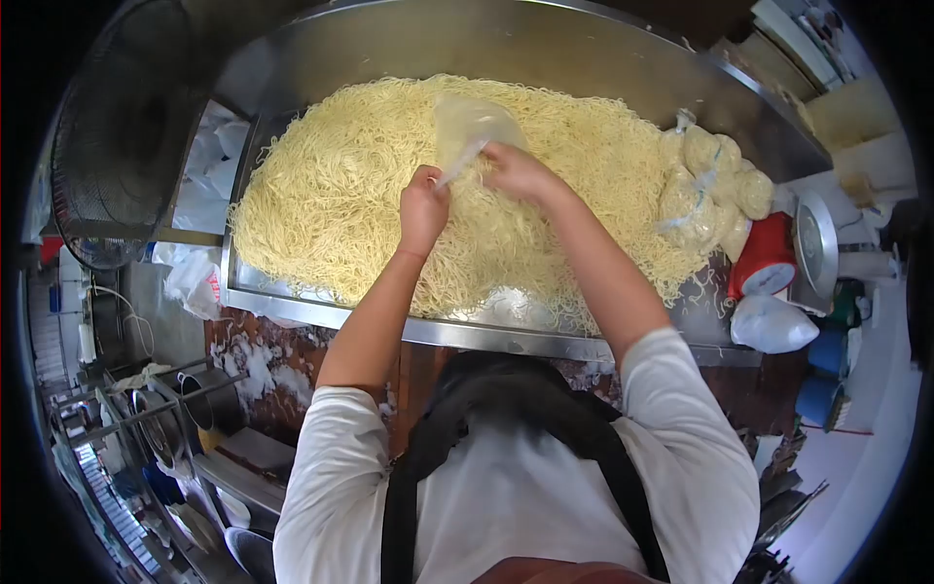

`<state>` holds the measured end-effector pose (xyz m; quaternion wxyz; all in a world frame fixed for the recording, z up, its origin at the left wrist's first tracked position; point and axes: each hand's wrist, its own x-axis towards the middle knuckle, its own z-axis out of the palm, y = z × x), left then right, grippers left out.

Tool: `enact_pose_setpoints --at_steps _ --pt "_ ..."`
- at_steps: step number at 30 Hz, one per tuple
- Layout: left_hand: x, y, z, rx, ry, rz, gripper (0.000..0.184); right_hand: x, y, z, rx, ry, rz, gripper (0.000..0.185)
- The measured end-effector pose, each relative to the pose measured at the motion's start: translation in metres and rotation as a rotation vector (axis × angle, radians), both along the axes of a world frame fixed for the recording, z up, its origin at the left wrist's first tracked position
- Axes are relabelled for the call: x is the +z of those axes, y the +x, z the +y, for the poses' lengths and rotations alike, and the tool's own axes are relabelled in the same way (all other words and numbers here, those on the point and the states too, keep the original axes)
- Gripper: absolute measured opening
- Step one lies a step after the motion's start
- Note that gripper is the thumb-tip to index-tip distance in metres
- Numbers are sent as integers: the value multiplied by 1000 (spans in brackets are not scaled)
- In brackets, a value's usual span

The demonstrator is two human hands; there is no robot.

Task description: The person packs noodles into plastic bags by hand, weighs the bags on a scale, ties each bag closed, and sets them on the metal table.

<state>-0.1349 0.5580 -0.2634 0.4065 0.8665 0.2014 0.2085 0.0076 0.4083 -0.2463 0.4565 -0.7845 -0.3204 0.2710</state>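
A clear plastic bag (474,117) is stretched between my two hands above a wide heap of pale yellow noodles (341,165). My left hand (425,209) is closed and pinches one end of the bag's edge. Higher and to the right, my right hand (518,175) grips the bag near its other end; its lower fingers are slightly blurred. The noodles lie in a large metal tray (438,333) with raised walls. Whether the bag holds anything is hard to make out.
Several tied bags of noodles (715,180) are piled at the tray's right end. Beyond them stand a red scale (764,255) with a round metal pan (815,243) and a white plastic bag (773,323). A fan (122,136) is at the left; pots (209,399) are lower left.
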Motion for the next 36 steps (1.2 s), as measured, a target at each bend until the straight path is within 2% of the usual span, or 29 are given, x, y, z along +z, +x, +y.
enact_pose_setpoints --at_steps 1,3,5,8,10,12,14,16,19,22,25,27,29,30,32,33,34,36 --pt "-14 -1 7 38 -39 33 8 -17 -12 -19 119 30 -359 75" --pt "-9 -1 1 64 -84 33 9 -1 -69 -33 -99 -286 -779 74" --pt "1 -7 -11 46 -172 33 9 0 -90 -29 -183 -454 -870 68" --pt "-16 -8 -20 5 -144 -91 10 -14 -61 -6 -76 -407 -549 56" --pt "13 -10 -32 -114 -78 -106 8 -18 -20 10 4 -322 -318 50" --pt "19 -10 -47 -204 40 -194 10 7 -5 20 -116 89 94 50" --pt "30 -8 -58 -258 -49 -150 10 7 5 35 -202 373 330 53" --pt "27 -11 -63 -284 -177 -70 12 -14 1 42 -275 521 398 59" --pt "21 -16 -56 -202 -406 -16 13 -10 -26 6 -32 38 -175 67" --pt "13 -20 -43 -123 -593 -80 13 -2 -51 -34 29 -357 -852 78" --pt "18 -24 -57 -268 -385 83 12 -31 -28 -18 126 -275 -191 77" --pt "27 -18 -60 -384 -438 61 13 -10 -8 3 23 7 -10 73" --pt "38 -10 -50 -502 -580 49 16 -14 -15 12 -145 160 95 66" --pt "36 -2 -30 -608 -526 164 34 -25 -18 16 -253 174 88 61" --pt "57 9 4 -604 92 -12 46 -19 -24 9 -375 267 330 60" --pt "63 17 13 -582 401 -104 52 7 -31 -5 -387 349 577 64" --pt "51 27 17 -587 523 -73 55 21 -38 -17 -397 429 826 68" --pt "21 41 21 -611 657 21 58 4 -47 -40 -189 -119 -49 83"
